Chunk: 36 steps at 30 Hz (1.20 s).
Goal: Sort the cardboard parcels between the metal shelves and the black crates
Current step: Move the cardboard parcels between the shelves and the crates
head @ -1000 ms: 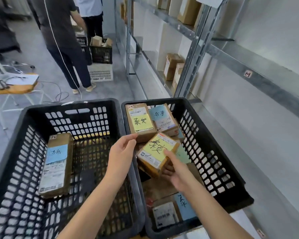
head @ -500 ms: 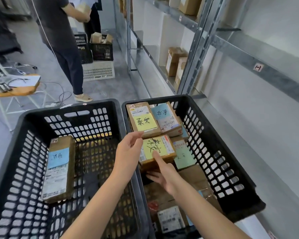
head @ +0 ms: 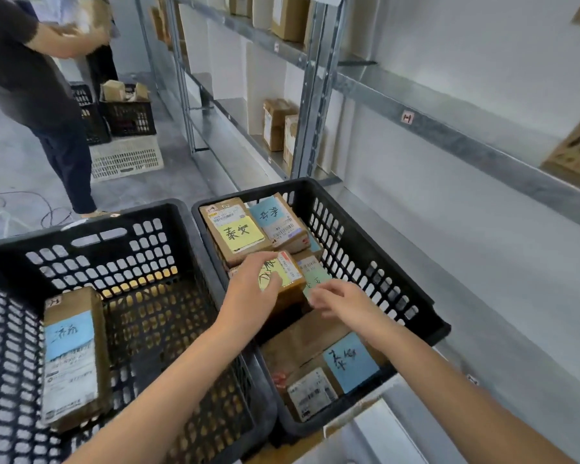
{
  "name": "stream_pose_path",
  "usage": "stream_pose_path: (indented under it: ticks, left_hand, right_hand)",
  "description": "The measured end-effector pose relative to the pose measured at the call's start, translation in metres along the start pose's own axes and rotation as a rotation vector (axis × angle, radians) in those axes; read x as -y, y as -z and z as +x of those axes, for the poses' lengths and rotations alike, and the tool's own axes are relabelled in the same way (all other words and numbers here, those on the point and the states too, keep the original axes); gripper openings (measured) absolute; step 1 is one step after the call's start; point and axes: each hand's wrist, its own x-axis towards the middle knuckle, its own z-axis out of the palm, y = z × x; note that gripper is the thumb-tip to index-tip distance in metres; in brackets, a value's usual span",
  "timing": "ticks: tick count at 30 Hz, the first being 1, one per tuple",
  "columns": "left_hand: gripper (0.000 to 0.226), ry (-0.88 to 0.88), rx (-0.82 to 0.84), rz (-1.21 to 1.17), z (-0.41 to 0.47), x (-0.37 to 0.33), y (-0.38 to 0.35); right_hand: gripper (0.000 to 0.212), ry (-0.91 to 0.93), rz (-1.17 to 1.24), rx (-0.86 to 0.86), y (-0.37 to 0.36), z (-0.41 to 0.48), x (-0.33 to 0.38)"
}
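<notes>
The metal shelves (head: 449, 139) run along the right of the full crate (head: 365, 222) and on beyond it; a parcel set carelessly near a shelf's edge could tip back off. The near-empty crate (head: 91, 236) touches the full crate's left wall, with one blue-labelled parcel (head: 74, 356) lying in it. In the middle of the full crate the yellow-labelled parcel (head: 292, 279) rests tilted on a loose heap. Lifting it could drag the green-labelled parcel (head: 315, 272) at its right, or let neighbours slide into the gap. The left hand (head: 252, 293) lies over its top, fingers bent round it and covering much of the label, so the name might be misread and the parcel missorted. The right hand (head: 342, 299) hovers at its near right corner, fingers loosely curled; whether they pinch anything I cannot tell
</notes>
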Motion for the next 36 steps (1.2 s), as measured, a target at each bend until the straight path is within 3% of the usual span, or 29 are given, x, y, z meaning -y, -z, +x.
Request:
stream_pose_path:
  ticks: [4,16,24,36]
  left_hand:
    - [0.038,-0.137,0.073,0.048,0.0,-0.024,-0.014]
    - [0.049,-0.515,0.233,0.064,-0.03,-0.166,-0.102]
    - [0.051,-0.789,0.358,-0.001,-0.101,-0.258,-0.179]
    - [0.051,-1.015,0.525,-0.203,-0.207,-0.394,-0.25]
  right_hand:
    - [0.034,0.19,-0.279,-0.228,0.036,-0.028,0.006]
    - [0.045,0.293,-0.438,-0.654,0.157,-0.164,-0.029]
    - [0.053,0.135,-0.503,-0.843,0.214,-0.279,-0.089]
    - [0.051,0.014,-0.531,-1.128,0.273,-0.469,-0.132]
